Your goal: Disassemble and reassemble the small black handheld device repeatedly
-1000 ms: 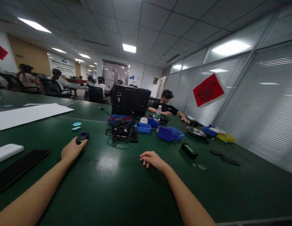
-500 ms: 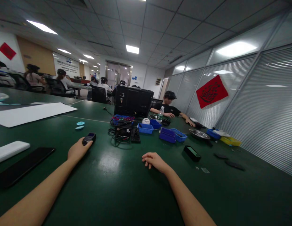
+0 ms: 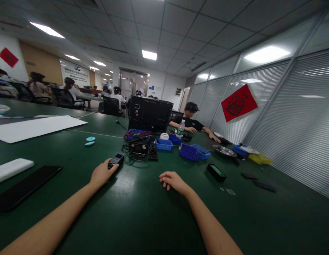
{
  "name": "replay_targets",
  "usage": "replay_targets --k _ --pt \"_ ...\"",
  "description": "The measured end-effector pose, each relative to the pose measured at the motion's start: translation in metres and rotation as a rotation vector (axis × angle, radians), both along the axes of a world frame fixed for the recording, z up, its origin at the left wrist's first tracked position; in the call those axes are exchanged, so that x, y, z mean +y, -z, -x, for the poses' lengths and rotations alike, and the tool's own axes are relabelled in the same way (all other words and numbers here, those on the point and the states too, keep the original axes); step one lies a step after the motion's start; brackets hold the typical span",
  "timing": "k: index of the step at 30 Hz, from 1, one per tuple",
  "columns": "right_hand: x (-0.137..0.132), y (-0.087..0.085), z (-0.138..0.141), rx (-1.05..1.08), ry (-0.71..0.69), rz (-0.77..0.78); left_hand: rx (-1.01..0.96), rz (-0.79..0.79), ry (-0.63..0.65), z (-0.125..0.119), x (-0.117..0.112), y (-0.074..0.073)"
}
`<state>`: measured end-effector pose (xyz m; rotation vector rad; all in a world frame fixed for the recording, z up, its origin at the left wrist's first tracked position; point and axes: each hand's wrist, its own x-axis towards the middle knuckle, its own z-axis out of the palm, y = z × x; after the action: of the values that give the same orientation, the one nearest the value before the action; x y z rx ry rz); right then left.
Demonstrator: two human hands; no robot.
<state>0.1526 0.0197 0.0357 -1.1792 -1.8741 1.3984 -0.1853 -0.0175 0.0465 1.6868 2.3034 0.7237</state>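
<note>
In my left hand (image 3: 101,173) is a small black handheld device with a dark screen (image 3: 116,161); the thumb lies along its near side and the fingers are partly hidden behind it. My right hand (image 3: 173,180) is at the middle of the green table (image 3: 143,219), palm down, with loosely bent fingers apart and nothing in them. Beyond the two hands sits a black boxy unit with cables (image 3: 138,148). To the right of my right hand lies an open black case with a green inside (image 3: 216,172).
A black monitor (image 3: 150,114), blue trays (image 3: 163,144), a water bottle (image 3: 180,128) and a metal pan (image 3: 224,151) stand farther back. A person (image 3: 189,122) sits across the table. On the left are a white slab (image 3: 13,170), a black panel (image 3: 28,187) and white sheet (image 3: 39,127).
My left hand has moved right and slightly down, carrying the black device closer to the cabled unit. My right hand has stayed nearly in place.
</note>
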Motion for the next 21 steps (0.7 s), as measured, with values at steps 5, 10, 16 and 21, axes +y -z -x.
replay_targets --k 5,10,16,21 --pt "0.006 0.008 -0.002 -0.018 -0.008 -0.016 -0.004 -0.018 0.074 -0.016 0.000 0.005" --pt "0.003 0.005 0.002 -0.003 0.006 -0.017 -0.014 -0.044 0.139 -0.042 -0.001 0.008" --pt "0.000 0.001 0.005 -0.012 0.020 -0.017 -0.024 -0.081 0.175 -0.078 -0.002 0.010" --pt "0.004 0.007 0.004 -0.021 0.005 -0.040 -0.016 -0.136 0.223 -0.106 0.002 0.015"
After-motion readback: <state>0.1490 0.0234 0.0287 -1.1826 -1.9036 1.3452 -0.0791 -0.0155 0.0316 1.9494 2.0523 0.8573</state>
